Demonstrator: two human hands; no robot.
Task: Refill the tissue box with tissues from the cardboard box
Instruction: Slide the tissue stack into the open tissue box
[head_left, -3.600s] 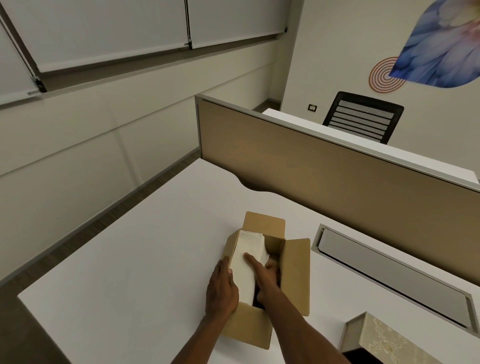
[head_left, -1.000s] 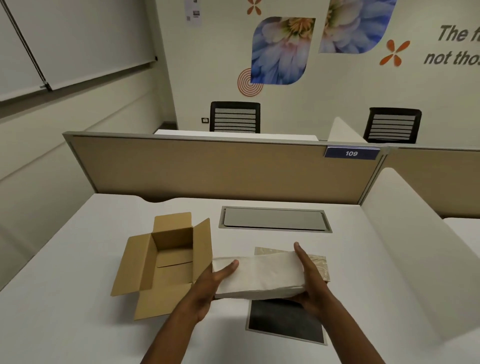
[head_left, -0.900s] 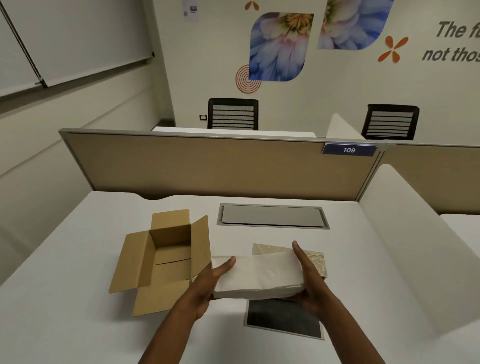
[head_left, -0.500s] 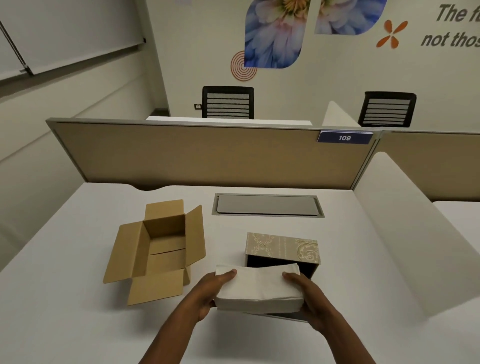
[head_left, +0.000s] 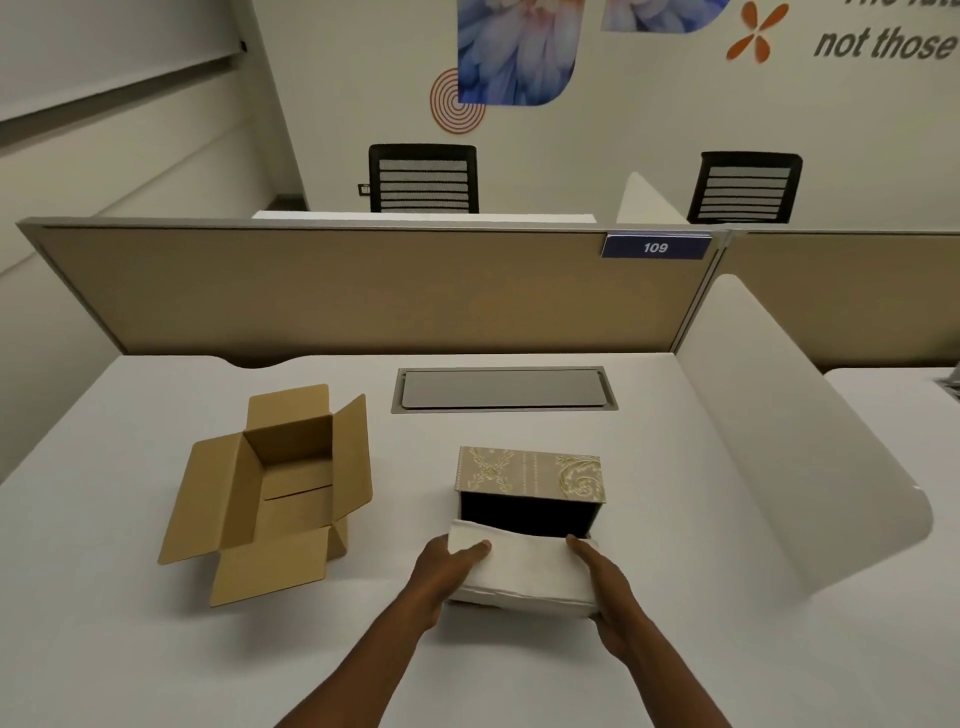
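A white stack of tissues (head_left: 524, 569) is held between my two hands, low over the desk. My left hand (head_left: 441, 574) grips its left end and my right hand (head_left: 605, 590) grips its right end. The far edge of the stack sits at the dark open side of the patterned beige tissue box (head_left: 530, 475), which lies on its side facing me. To the left stands the brown cardboard box (head_left: 280, 493), flaps spread open, with nothing visible inside.
The white desk (head_left: 130, 649) is bounded by a tan partition (head_left: 363, 291) at the back and a white curved divider (head_left: 789, 441) on the right. A grey cable hatch (head_left: 504, 389) lies behind the tissue box.
The stack was lifted out of the cardboard box, carried right and lowered in front of the tissue box. Since half a second ago its far edge has moved up to the box's opening.
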